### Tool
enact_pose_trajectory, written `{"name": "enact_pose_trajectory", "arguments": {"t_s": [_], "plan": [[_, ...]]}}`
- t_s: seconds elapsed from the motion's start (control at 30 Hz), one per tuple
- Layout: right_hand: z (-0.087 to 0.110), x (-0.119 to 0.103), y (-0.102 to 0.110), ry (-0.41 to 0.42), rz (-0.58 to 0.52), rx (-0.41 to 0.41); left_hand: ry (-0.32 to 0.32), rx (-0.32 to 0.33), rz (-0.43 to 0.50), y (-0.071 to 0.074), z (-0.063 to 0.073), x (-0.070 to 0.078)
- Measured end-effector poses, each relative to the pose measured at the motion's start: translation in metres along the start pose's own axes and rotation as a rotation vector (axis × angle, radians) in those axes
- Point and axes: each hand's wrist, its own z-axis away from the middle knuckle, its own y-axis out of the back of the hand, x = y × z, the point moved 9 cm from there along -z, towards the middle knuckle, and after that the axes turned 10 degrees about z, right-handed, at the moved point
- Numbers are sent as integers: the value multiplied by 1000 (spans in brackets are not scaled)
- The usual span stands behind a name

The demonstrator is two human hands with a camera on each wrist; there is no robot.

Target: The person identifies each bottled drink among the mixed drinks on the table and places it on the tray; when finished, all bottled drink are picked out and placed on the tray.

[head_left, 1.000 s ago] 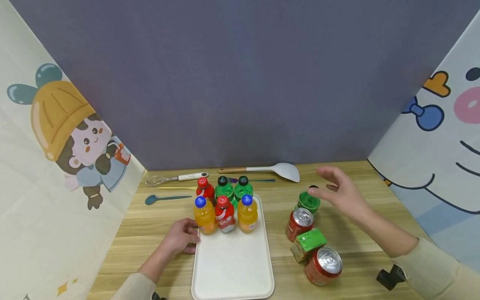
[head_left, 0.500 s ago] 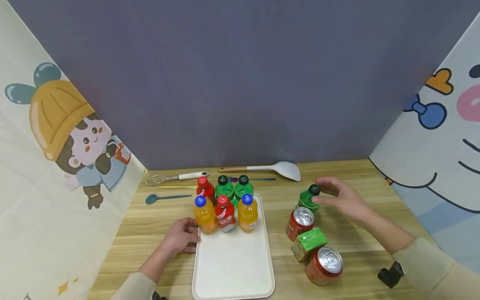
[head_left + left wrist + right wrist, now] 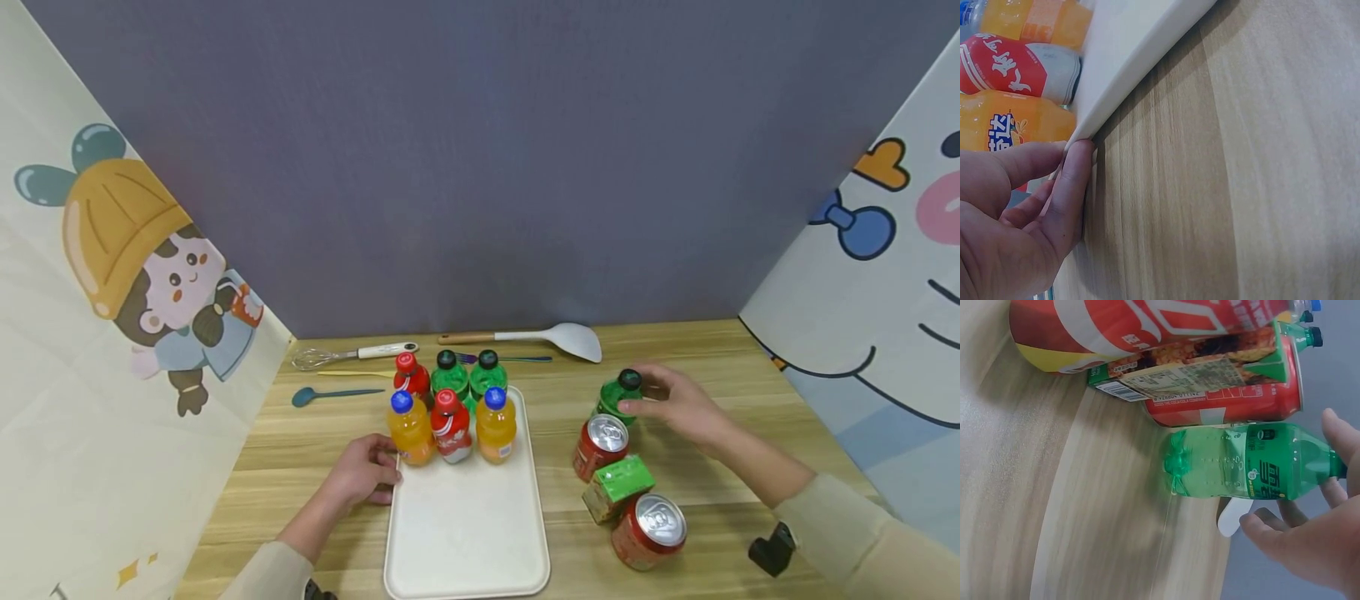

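Note:
My left hand (image 3: 365, 472) pinches the left rim of a white tray (image 3: 467, 533), thumb on top and fingers below in the left wrist view. On the tray's far part stand small soda bottles: orange ones with blue caps (image 3: 495, 427), red-labelled ones (image 3: 451, 429) and green ones (image 3: 448, 379). To the right, my right hand (image 3: 686, 408) is around the upper part of another green soda bottle (image 3: 1235, 461), which stands upright on the table. Its thumb (image 3: 1335, 425) is on one side and its fingers (image 3: 1266, 537) on the other, spread loosely.
Close in front of that bottle stand a red soda can (image 3: 600, 448), a green-topped carton (image 3: 618, 487) and a second red can (image 3: 649, 533). Along the back lie a whisk (image 3: 352, 357), a white spatula (image 3: 573, 342) and a dark blue spoon (image 3: 333, 396). A grey wall rises behind.
My right hand has come down and in around the green soda bottle, the thumb now overlapping its front. My left hand has stayed on the tray's rim.

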Motion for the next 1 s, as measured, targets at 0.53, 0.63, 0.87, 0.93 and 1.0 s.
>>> {"name": "enact_pose_trajectory", "arguments": {"t_s": [0.53,0.63,0.87,0.93,1.0], "plan": [[-4,2,-1,-36,-67,13,0,3,-16,0,-2,-2],[-5,4,-1,-55,-88,5,8,6,-17,1,-2,-3],[-7,4,1,-60,-110,-1,6,6,-12,1,-1,-1],[-7,3,1,-62,-113,4,7,9,-6,1,-1,0],[-8,2,2,-65,-118,12,7,9,-1,1,-1,0]]}}
